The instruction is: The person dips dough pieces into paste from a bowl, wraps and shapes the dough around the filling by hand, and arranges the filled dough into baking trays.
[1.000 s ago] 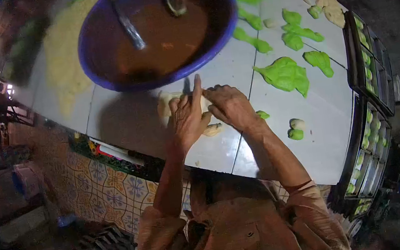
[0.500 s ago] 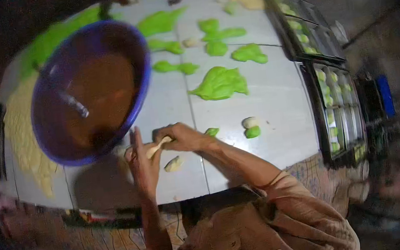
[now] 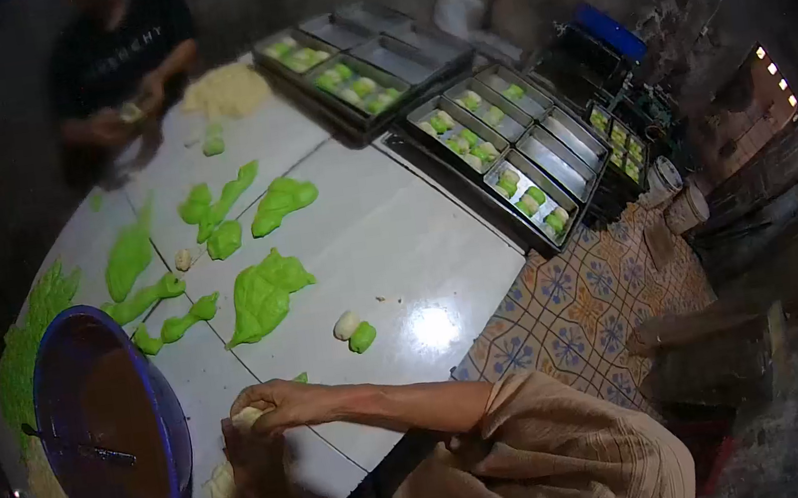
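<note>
A small lump of pale dough [image 3: 247, 419] is pinched between my two hands over the near edge of the tiled table [image 3: 388, 240]. My right hand [image 3: 283, 402] closes on it from above, fingers bent. My left hand [image 3: 253, 455] is closed around its lower side, in shadow. More pale dough [image 3: 220, 484] lies on the tiles just left of my left hand. Beyond my right hand, a white dough piece [image 3: 347, 325] and a green dough piece [image 3: 362, 336] touch each other. A green scrap [image 3: 301, 378] shows behind my right wrist.
A blue basin [image 3: 181, 429] of brown filling stands at the left. Flattened green dough pieces [image 3: 264, 295] lie mid-table. Metal baking tins [image 3: 564, 162] with green and white dough line the right edge. Across the table, a person [image 3: 129, 73] handles dough.
My view has swung to the right, bringing the tins and floor into sight. The pale dough, earlier stretched between my hands, is now a compact lump.
</note>
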A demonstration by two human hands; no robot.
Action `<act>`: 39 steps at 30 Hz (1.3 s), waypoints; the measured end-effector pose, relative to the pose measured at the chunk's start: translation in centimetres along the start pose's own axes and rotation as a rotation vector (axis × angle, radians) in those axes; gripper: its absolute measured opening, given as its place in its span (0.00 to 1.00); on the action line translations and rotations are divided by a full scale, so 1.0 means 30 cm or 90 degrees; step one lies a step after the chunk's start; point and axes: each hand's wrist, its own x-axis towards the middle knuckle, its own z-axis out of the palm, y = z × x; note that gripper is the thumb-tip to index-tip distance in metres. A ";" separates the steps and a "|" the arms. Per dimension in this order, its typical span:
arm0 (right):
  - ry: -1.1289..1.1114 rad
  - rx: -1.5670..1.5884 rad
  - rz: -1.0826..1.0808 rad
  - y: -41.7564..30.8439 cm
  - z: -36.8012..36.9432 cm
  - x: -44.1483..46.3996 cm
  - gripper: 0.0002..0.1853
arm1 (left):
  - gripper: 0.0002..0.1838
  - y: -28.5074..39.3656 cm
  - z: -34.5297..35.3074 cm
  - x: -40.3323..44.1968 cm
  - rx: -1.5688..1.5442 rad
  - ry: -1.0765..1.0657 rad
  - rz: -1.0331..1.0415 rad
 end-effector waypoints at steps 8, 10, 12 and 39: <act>0.257 -0.521 -0.219 -0.002 0.027 -0.081 0.14 | 0.19 0.171 -0.080 -0.028 -0.484 -0.069 -0.401; 0.234 -0.406 -0.181 -0.014 0.037 -0.081 0.13 | 0.33 0.180 -0.090 -0.017 -0.638 -0.094 -0.407; 0.203 -0.331 -0.134 -0.071 0.085 -0.093 0.14 | 0.42 0.214 -0.122 -0.025 -0.588 -0.003 -0.226; -0.665 -1.018 -0.042 0.127 0.501 0.729 0.19 | 0.18 -0.040 -0.265 -0.411 -0.685 0.229 -0.462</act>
